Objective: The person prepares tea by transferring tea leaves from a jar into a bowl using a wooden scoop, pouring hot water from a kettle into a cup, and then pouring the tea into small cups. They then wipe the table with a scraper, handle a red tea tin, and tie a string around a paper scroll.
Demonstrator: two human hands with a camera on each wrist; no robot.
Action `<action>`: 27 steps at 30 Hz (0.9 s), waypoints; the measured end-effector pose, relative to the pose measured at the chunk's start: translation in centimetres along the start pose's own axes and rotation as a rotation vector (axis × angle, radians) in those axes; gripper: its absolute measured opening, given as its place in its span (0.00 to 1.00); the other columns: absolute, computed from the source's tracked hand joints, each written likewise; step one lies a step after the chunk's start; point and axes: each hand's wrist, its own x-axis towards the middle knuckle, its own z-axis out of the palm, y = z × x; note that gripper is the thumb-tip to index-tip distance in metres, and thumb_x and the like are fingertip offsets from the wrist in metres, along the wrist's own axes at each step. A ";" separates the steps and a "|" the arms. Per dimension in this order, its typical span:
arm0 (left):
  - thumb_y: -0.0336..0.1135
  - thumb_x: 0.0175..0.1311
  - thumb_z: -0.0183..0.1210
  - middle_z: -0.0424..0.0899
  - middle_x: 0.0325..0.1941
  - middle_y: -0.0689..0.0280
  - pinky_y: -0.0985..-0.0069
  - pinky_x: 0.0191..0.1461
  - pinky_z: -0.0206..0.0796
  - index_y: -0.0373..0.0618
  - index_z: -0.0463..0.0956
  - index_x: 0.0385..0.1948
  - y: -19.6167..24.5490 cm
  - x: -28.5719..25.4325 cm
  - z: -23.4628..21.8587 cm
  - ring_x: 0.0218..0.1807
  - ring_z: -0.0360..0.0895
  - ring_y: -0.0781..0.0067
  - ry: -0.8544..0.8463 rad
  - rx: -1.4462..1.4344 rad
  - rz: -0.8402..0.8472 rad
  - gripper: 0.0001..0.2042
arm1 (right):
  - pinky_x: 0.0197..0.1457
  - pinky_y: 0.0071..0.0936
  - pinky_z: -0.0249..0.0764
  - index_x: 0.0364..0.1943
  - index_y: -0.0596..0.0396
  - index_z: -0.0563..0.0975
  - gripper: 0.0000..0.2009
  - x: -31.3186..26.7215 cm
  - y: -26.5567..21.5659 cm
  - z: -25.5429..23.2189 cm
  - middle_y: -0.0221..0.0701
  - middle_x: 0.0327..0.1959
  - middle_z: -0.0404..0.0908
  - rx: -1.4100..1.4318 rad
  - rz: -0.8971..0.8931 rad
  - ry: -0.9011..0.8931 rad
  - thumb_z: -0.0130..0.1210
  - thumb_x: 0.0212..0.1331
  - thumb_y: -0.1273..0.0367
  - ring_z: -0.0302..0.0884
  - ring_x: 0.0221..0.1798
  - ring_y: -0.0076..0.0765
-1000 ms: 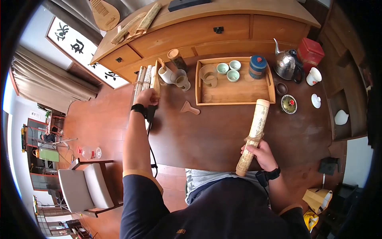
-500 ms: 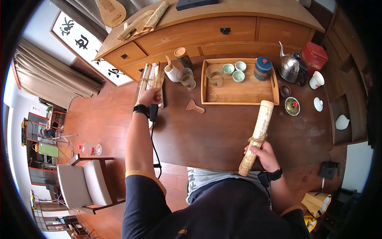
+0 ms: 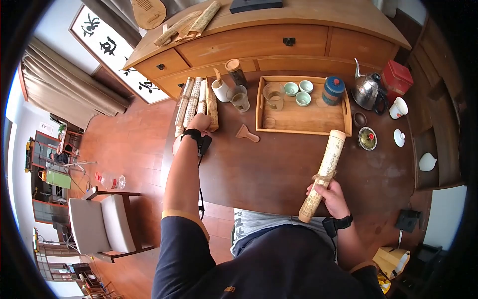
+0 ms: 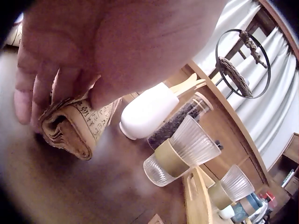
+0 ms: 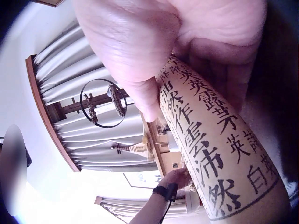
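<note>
In the head view my left hand (image 3: pixel 200 122) is at the near end of a row of tied, written scrolls on the table's left side. The left wrist view shows its fingers and thumb on either side of one rolled paper scroll (image 4: pixel 77 128), whose folded end faces the camera. Beside it lie more scrolls (image 3: pixel 185 105). My right hand (image 3: pixel 334 198) grips a thick scroll (image 3: pixel 329 157) below its twine, holding it at a slant over the table's front part. Large black characters cover this scroll in the right wrist view; the palm hides its lower part there.
A wooden tray (image 3: pixel 308 130) bears small green cups, a glass and a blue canister (image 3: pixel 333 90). Left of it stand a glass (image 3: pixel 239 98), a white vase (image 3: pixel 220 91) and a lidded jar (image 3: pixel 235 73). A small scraper-shaped piece (image 3: pixel 247 133) lies nearer. A kettle (image 3: pixel 368 92) stands right.
My left hand has shifted right across the scroll row, and more scrolls show to its left. The right hand still holds its scroll in nearly the same place. The head view has turned slightly.
</note>
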 end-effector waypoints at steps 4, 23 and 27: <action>0.48 0.62 0.65 0.90 0.33 0.52 0.61 0.35 0.78 0.33 0.87 0.37 -0.4 1.4 1.1 0.34 0.89 0.57 0.159 -0.376 -0.307 0.20 | 0.53 0.37 0.84 0.57 0.64 0.74 0.15 0.0 -0.1 0.0 0.40 0.43 0.86 -0.001 0.020 -0.001 0.59 0.71 0.73 0.88 0.45 0.37; 0.42 0.66 0.54 0.89 0.43 0.45 0.56 0.57 0.77 0.38 0.85 0.47 1.2 0.1 1.5 0.49 0.88 0.46 0.371 -0.472 -0.227 0.19 | 0.55 0.41 0.84 0.61 0.62 0.71 0.17 0.2 -0.1 0.4 0.42 0.44 0.85 -0.040 0.072 0.021 0.57 0.74 0.70 0.87 0.46 0.42; 0.43 0.66 0.55 0.90 0.42 0.46 0.56 0.56 0.78 0.40 0.86 0.45 2.1 -0.6 1.1 0.48 0.88 0.46 0.424 -0.451 -0.279 0.18 | 0.55 0.41 0.84 0.61 0.62 0.71 0.18 0.2 -0.1 0.4 0.42 0.44 0.85 -0.053 0.070 0.021 0.58 0.73 0.69 0.87 0.46 0.43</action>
